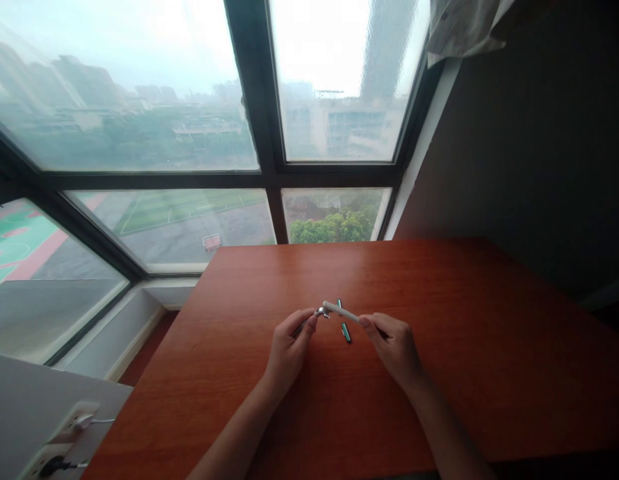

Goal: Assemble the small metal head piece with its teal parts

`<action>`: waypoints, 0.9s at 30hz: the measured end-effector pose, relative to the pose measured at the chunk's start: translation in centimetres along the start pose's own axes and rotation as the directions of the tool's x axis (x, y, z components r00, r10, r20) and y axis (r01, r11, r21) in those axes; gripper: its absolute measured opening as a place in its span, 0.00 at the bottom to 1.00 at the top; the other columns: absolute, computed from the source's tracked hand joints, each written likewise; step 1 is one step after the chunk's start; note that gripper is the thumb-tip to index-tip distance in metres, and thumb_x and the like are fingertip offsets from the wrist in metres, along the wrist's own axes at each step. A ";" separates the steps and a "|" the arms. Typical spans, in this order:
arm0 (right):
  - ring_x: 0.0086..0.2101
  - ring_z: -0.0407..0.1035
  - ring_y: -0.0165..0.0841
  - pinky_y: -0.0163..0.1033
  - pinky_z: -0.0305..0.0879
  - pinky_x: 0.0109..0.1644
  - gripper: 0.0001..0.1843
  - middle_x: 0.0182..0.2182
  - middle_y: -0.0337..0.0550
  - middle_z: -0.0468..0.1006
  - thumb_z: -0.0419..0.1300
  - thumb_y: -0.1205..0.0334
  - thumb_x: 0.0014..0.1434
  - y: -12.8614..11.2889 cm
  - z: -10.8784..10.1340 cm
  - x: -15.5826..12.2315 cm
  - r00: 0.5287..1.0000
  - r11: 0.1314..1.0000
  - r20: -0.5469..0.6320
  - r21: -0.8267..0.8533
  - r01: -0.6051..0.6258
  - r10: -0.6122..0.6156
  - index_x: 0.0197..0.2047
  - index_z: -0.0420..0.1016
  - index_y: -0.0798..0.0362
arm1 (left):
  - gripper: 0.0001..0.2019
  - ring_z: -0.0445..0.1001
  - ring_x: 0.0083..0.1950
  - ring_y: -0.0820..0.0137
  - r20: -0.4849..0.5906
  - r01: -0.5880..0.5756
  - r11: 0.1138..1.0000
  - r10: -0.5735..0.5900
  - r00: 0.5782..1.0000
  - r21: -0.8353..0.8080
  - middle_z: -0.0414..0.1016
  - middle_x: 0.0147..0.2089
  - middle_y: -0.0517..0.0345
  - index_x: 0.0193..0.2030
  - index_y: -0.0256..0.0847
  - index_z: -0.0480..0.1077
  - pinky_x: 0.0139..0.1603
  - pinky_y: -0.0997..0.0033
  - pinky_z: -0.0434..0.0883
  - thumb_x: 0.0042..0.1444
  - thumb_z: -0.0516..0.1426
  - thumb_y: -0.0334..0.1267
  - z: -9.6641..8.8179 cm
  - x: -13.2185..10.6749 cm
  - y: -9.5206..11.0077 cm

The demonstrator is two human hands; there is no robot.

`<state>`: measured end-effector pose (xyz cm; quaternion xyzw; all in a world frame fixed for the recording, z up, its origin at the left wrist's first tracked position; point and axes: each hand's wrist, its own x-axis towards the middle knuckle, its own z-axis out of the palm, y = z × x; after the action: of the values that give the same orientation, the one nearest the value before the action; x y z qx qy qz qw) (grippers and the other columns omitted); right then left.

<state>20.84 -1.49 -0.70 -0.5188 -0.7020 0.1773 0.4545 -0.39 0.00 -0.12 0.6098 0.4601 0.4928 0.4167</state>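
Observation:
My right hand (395, 347) pinches one end of a slim white stick-shaped device (340, 311), held just above the wooden table (439, 320). My left hand (288, 347) is closed on a small silvery part (321, 311) at the device's other end. Two small green cylinders that look like batteries lie on the table between my hands: one (345, 332) below the device, one (339, 303) partly hidden behind it.
A large window with dark frames (269, 175) stands past the table's far edge. A dark wall (539, 147) runs along the right. At the lower left, a white power strip (64, 433) holds plugged-in cables.

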 end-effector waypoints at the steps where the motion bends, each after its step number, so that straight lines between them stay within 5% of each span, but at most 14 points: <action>1: 0.22 0.60 0.28 0.34 0.52 0.27 0.21 0.19 0.37 0.63 0.50 0.55 0.65 -0.1 0.0 0.0 1.000 1.000 0.013 0.009 0.013 -0.013 0.24 0.71 0.54 | 0.14 0.65 0.32 0.70 -0.007 0.002 1.000 -0.003 1.000 -0.004 0.71 0.30 0.57 0.43 0.37 0.76 0.33 0.74 0.62 0.58 0.56 0.43 0.0 0.0 0.1; 15: 0.23 0.63 0.30 0.34 0.55 0.28 0.20 0.20 0.39 0.67 0.51 0.55 0.65 0.4 0.0 0.1 0.999 0.999 -0.035 -0.033 -0.002 0.001 0.28 0.75 0.54 | 0.13 0.67 0.33 0.70 -0.007 -0.010 1.000 0.010 1.000 -0.007 0.73 0.31 0.56 0.40 0.37 0.77 0.34 0.74 0.64 0.57 0.57 0.44 0.1 -0.1 0.1; 21: 0.23 0.63 0.30 0.34 0.56 0.28 0.20 0.20 0.39 0.68 0.51 0.55 0.65 0.3 0.0 0.0 0.998 0.998 -0.069 -0.052 -0.018 0.014 0.27 0.74 0.54 | 0.16 0.64 0.32 0.70 0.015 0.118 0.982 -0.117 0.993 -0.150 0.67 0.27 0.58 0.42 0.36 0.75 0.34 0.73 0.63 0.57 0.57 0.47 -0.2 0.1 0.1; 27: 0.25 0.65 0.30 0.34 0.58 0.29 0.16 0.23 0.40 0.69 0.51 0.56 0.65 -0.4 0.2 0.0 1.000 1.000 -0.028 0.027 0.011 -0.010 0.34 0.76 0.53 | 0.18 0.60 0.26 0.75 0.157 0.310 0.871 -0.269 0.950 -0.382 0.65 0.26 0.60 0.44 0.37 0.71 0.26 0.76 0.57 0.57 0.55 0.51 0.0 0.2 0.2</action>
<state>20.49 -1.62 -0.54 -0.5113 -0.6957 0.1774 0.4723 -0.33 0.19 0.12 0.4588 0.4137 0.4779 0.6244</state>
